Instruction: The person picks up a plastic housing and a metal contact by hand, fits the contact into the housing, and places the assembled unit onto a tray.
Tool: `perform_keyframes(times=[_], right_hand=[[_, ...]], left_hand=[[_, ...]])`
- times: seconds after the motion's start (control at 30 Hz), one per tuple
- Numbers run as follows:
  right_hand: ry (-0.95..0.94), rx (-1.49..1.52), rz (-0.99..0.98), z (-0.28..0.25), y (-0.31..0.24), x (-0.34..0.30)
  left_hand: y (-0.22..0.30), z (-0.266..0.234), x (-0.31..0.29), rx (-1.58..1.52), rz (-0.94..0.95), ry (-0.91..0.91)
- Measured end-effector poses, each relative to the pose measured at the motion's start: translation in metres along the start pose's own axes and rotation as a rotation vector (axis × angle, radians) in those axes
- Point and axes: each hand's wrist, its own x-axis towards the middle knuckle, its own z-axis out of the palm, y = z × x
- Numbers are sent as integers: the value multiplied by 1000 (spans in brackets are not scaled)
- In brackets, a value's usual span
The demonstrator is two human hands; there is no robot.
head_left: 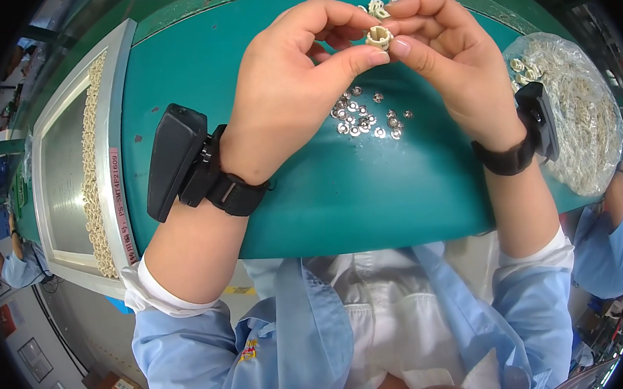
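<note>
Between both hands, above the far part of the green table, is a small cream-coloured ring-shaped plastic part (378, 38). My left hand (295, 65) pinches it between thumb and fingers from the left. My right hand (454, 58) grips it from the right, its thumb tip against the part's side. Just behind the fingertips lie a few more cream plastic parts (376, 8). Below the hands, several small round silvery metal pieces (352, 108) are scattered on the table top. The fingers partly hide the held part, so I cannot tell whether a metal piece sits in it.
On the left stands a metal-framed tray (125, 200) with a row of cream parts (94, 181) along its inner side. A clear plastic bag (573, 115) full of cream parts lies at the right. The green table (342, 214) curves near my body. Another person's sleeve (608, 253) shows at far right.
</note>
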Motion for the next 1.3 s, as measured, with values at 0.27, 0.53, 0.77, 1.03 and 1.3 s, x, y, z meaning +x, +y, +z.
perform_keyframes(times=[0.27,0.53,0.77,1.03,1.3], right_hand=[[-46,-239,18,-5,-1,1],[-264,-868,-126,1,1,-6],[-278,-1016,-144,5,0,-11],[-289,-1060,-166,4,1,-13],[-291,-1074,-183,6,2,-14]], left_hand=[[-3,3,1,-9,30,21],[-35,1,20,-94,468,-108],[-50,1,19,-155,752,-201],[-26,-1,10,-16,521,-154],[-6,-2,0,113,13,-71]])
